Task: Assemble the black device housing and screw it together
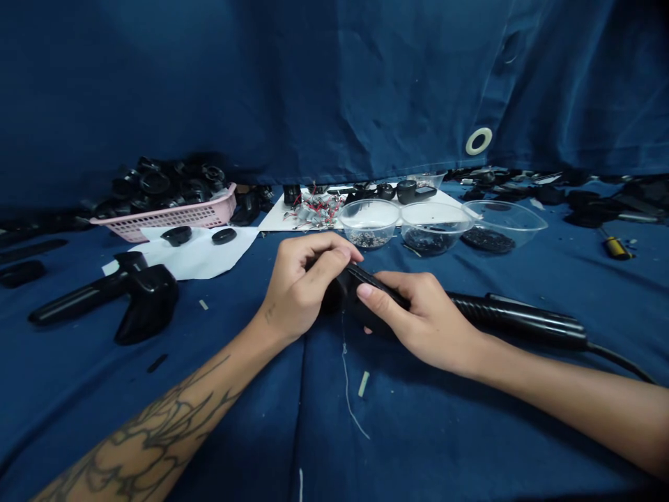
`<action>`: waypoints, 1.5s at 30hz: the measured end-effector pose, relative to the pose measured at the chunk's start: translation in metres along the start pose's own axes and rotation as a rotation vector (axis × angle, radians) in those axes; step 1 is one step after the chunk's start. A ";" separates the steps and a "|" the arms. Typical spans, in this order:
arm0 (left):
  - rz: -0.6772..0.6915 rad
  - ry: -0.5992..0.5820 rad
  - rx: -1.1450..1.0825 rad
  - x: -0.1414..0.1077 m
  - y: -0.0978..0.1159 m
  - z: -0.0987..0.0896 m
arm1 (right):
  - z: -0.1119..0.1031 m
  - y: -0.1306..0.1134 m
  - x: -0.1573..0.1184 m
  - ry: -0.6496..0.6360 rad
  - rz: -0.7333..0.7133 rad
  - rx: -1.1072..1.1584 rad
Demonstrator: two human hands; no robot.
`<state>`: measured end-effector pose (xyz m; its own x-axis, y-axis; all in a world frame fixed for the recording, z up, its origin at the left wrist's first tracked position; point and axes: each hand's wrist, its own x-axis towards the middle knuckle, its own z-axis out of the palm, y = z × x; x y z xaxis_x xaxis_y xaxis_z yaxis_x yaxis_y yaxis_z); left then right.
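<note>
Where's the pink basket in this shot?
In the head view, the pink plastic basket sits left of centre, at the far edge of the blue cloth, heaped with black plastic parts, just behind a white paper sheet.

Three plastic bowls in a row, basket further left

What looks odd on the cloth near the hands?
A white thread and a pale stub lie on the blue cloth below the left hand and right hand, odd as stray scraps outside the clear bowls.
</note>
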<state>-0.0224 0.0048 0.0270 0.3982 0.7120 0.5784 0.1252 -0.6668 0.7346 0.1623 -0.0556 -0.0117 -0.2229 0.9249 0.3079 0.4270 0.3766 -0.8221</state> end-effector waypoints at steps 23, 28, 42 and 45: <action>-0.108 -0.121 -0.366 0.001 -0.010 -0.001 | 0.005 -0.003 0.003 -0.101 0.255 0.520; -0.167 -0.097 -0.429 -0.003 -0.005 0.006 | 0.003 -0.001 0.004 -0.190 0.344 0.847; -0.249 -0.015 -0.505 -0.008 -0.002 0.021 | 0.005 0.001 -0.001 -0.354 0.430 1.135; -0.278 -0.008 -0.631 -0.007 0.002 0.022 | 0.003 0.001 0.001 -0.364 0.442 1.140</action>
<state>-0.0048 -0.0071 0.0166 0.4344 0.8349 0.3381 -0.3284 -0.2027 0.9225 0.1602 -0.0540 -0.0138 -0.5580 0.8242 -0.0963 -0.4248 -0.3834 -0.8201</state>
